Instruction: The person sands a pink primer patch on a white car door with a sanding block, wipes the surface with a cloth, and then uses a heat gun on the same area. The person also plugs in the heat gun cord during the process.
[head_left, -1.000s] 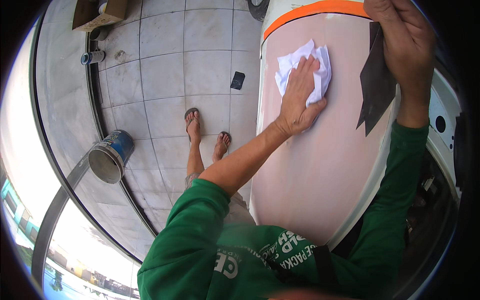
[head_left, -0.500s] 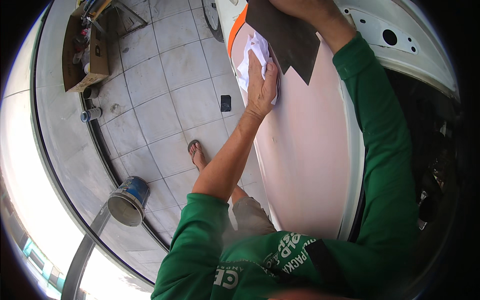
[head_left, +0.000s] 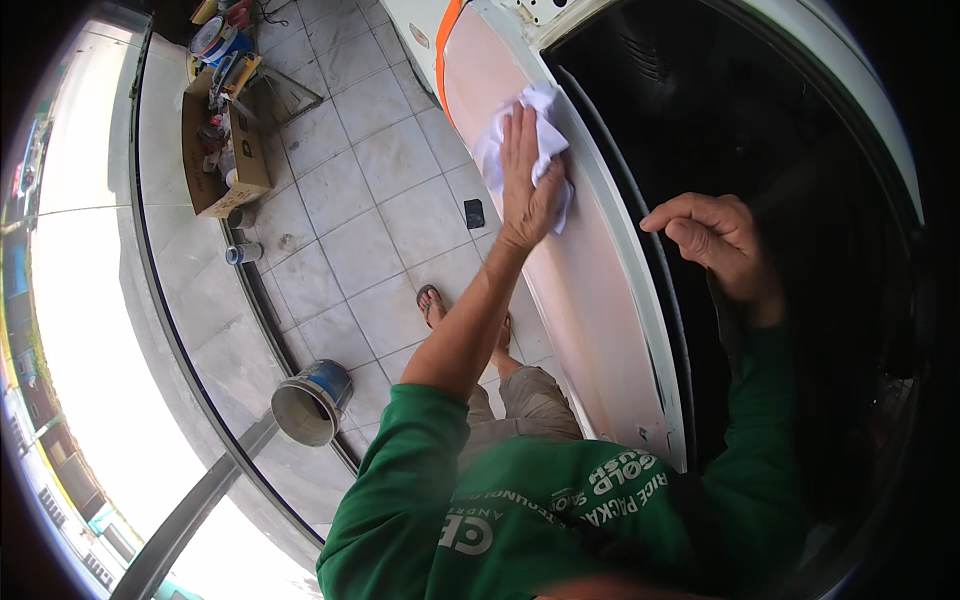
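Observation:
My left hand (head_left: 527, 195) presses a crumpled white cloth (head_left: 545, 105) against a car's body panel (head_left: 590, 290), its fingers laid along the cloth. The panel is coated in matte pale pink, with an orange strip (head_left: 447, 45) at its far edge. To the right, my right hand (head_left: 715, 235) hangs above the dark opening beside the panel, its fingers curled and closed. A dark sheet (head_left: 724, 315) shows narrowly below that hand, next to the wrist, nearly lost against the dark background. It looks pinched in the fingers and turned edge-on.
An open cardboard box (head_left: 205, 160) of mixed items stands at the far left, near a small stand (head_left: 290, 95). A can (head_left: 243, 253) and a tipped blue bucket (head_left: 325, 390) are nearer along the wall. A small black piece (head_left: 474, 213) lies on the tiled floor (head_left: 350, 240).
My right hand has drawn back toward me from over the panel, taking the dark sheet off it. The white cloth, under my left hand, now sits nearer the panel's right edge. The view has shifted.

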